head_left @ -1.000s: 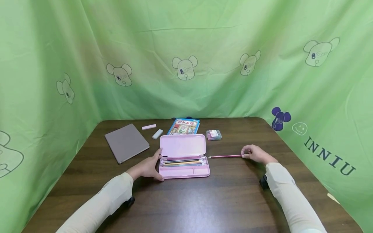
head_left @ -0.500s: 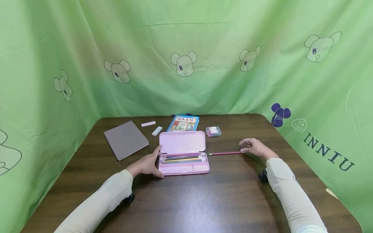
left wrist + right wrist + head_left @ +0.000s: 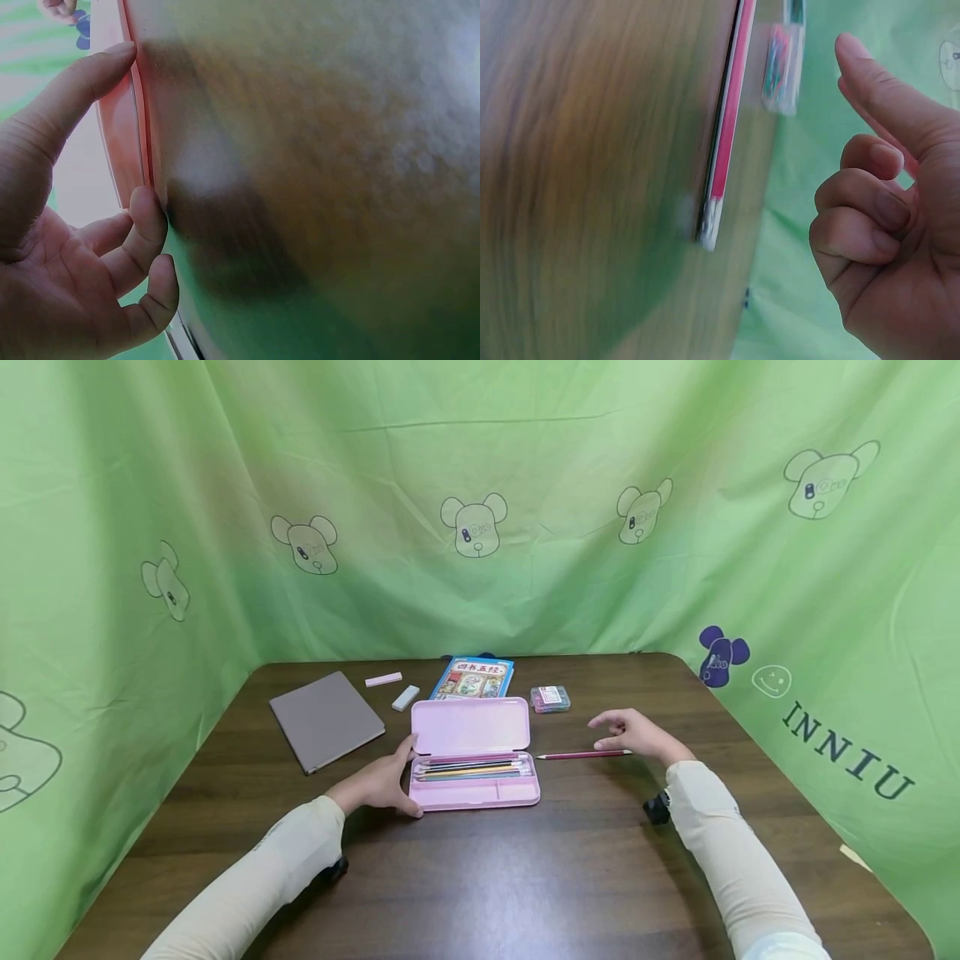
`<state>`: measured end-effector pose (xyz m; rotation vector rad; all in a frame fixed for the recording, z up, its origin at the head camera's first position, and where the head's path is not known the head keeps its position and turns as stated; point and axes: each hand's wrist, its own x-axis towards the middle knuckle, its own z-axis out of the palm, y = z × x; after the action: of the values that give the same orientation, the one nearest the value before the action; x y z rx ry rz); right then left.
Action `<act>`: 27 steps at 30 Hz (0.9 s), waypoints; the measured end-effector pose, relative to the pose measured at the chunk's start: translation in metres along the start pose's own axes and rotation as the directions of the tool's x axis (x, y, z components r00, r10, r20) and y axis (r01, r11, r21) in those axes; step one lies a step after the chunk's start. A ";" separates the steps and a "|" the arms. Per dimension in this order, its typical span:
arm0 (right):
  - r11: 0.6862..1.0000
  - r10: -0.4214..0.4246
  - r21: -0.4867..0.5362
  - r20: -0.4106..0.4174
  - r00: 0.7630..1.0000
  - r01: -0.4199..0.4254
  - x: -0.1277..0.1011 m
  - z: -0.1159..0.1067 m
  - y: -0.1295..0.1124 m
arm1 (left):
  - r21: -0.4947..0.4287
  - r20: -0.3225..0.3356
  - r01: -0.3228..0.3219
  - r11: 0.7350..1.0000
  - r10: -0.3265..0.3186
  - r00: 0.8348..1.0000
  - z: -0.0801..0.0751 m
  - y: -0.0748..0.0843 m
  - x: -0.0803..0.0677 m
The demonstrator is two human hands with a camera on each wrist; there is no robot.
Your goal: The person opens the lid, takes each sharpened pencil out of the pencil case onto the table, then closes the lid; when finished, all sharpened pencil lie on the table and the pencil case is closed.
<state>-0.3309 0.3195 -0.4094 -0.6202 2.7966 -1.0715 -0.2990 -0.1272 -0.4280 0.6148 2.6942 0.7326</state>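
Observation:
An opened pink pencil case (image 3: pixel 471 725) lies mid-table, lid tipped back, with several pencils (image 3: pixel 471 772) in its long compartment. At its left end, my left hand (image 3: pixel 380 783) holds it between thumb and fingers; the left wrist view shows the thumb on the rim of the case (image 3: pixel 124 142). A red pencil (image 3: pixel 581 755) lies flat to the right of the case, its sharpened tip toward it. My right hand (image 3: pixel 633 735) hovers over the pencil's other end, holding nothing. In the right wrist view its fingers are loosely bent, apart from the pencil (image 3: pixel 731 112).
Behind the case are a colourful book (image 3: pixel 472 678) and a small clear box (image 3: pixel 550 698) with coloured contents. A grey notebook (image 3: pixel 327 720), a white eraser-like block (image 3: pixel 406 697) and a thin pink strip (image 3: pixel 383 679) lie at the left. A green curtain (image 3: pixel 480 602) hangs behind the table.
My right hand has let go of the red pencil's end, risen slightly and shifted left above it. The left hand stays on the pencil case.

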 end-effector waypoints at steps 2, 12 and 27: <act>1.000 -0.014 0.018 -0.003 1.000 0.014 0.004 0.004 -0.003 | -0.001 -0.005 -0.004 1.000 0.004 1.000 0.000 0.000 0.000; 0.999 -0.053 0.013 0.000 0.999 0.053 0.021 0.023 -0.016 | -0.016 -0.001 0.015 1.000 -0.015 1.000 0.000 0.001 0.000; 0.995 -0.065 0.084 0.068 0.996 0.059 0.024 0.038 -0.081 | 0.000 0.002 0.025 1.000 -0.025 1.000 0.001 0.001 0.000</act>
<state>-0.3173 0.2318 -0.3833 -0.7259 2.6748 -1.1449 -0.2985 -0.1254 -0.4283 0.5810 2.6949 0.7257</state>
